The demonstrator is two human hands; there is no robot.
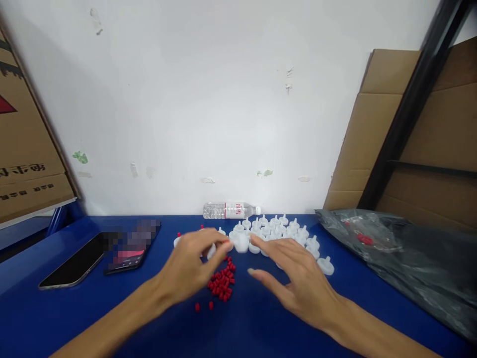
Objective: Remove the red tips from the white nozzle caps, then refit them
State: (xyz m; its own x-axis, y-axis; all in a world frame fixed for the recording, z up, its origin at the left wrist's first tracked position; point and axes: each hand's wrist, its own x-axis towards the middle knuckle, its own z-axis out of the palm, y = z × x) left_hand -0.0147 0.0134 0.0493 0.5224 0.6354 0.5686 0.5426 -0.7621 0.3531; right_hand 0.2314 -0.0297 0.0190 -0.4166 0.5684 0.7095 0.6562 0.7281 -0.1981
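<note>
Spouted lids between phones and plastic sheeting, bottle behind.

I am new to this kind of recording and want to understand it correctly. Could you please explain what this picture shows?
There is no machine here: you see a person's two bare hands, filmed by a head-worn camera looking forward and down. On the blue tabletop lie small red caps and, mostly behind them, many white plastic pieces with narrow stems. A clear plastic bottle lies on its side near the wall. Two smartphones are at left, dark plastic sheeting at right. The left hand brings thumb and finger together near the white pieces; what it holds is unclear. The right hand is open, thumb and forefinger apart.
</note>
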